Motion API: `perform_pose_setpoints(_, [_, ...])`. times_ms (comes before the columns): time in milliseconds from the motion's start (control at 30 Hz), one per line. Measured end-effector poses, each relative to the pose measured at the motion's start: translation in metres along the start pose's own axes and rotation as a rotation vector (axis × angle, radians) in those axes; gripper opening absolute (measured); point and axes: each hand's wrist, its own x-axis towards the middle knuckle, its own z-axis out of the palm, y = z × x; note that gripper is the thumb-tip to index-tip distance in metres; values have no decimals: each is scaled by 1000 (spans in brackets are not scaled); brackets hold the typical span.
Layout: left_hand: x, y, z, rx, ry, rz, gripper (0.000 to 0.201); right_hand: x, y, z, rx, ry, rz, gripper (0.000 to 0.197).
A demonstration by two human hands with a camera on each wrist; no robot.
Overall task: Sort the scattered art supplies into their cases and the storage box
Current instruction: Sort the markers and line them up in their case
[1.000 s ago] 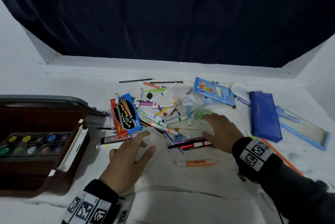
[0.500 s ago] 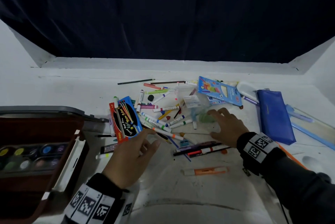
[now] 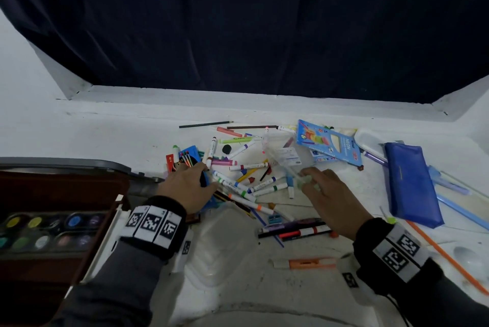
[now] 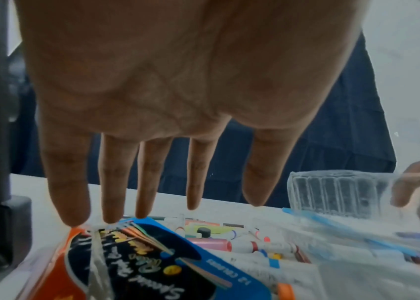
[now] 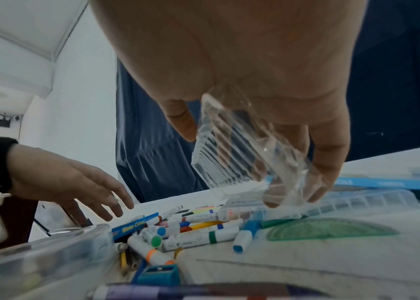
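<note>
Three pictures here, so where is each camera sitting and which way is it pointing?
Head: worn on the head, looking forward and down at the scattered markers on the table; both hands and sleeves show.
Left wrist: looks along the open left hand to its fingertips over the marker pack.
Right wrist: looks along the right hand, which grips a clear plastic case.
Shared: both wrist views show that clear case and the other hand.

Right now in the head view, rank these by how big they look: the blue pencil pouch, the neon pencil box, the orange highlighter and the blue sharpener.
1. blue pencil pouch
2. neon pencil box
3. orange highlighter
4. blue sharpener

The pouch and box lie at similar depth, so that order looks reliable.
</note>
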Motion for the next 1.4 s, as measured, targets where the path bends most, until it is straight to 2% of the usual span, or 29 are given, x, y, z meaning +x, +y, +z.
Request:
perform_pose_setpoints(100, [5,3,-4,66,-93,20,58,-8,1,3,59,-4,-9,33])
perform_pose_setpoints(167, [10,5,-5,109,-152,-4,61,-12,4,2,174,18,14,26])
perform_pose_setpoints(300, [29,6,-5,258,-174,-55,65,-16,4,-2,372,14,107,19])
perform_pose_setpoints(433, [35,13,-5,345,-189,-72,88,-19,6,2,348,-19,68,21])
perform_pose_setpoints(533, [34,18,-6,346,-191,-63,76,-24,7,3,360,-33,42,22])
perform_pose_setpoints(667, [26,22,-7,207,-126,-74,60,-27,4,-3,435,-3,34,25])
perform_pose_setpoints(800, [10,37,-19,140,0,-85,69,-35,9,-14,522,-3,31,32])
perform_pose_setpoints(933, [-6,51,-39,142,146,-20,59,-47,20,-29,637,-32,79,44])
perform_pose_setpoints(1033, [-24,69,-51,143,244,34,62,-58,34,-39,702,-58,123,48])
perform_pose_setpoints(1200, [-77,96,-50,44,535,318,42,-83,64,-56,860,-30,191,41])
perform_pose_setpoints(1333, [-133,110,-18,-84,516,540,38,-115,84,-64,917,31,171,41])
perform_pose_setpoints(1400, [-159,110,5,-128,496,583,40,-133,90,-68,914,6,175,28])
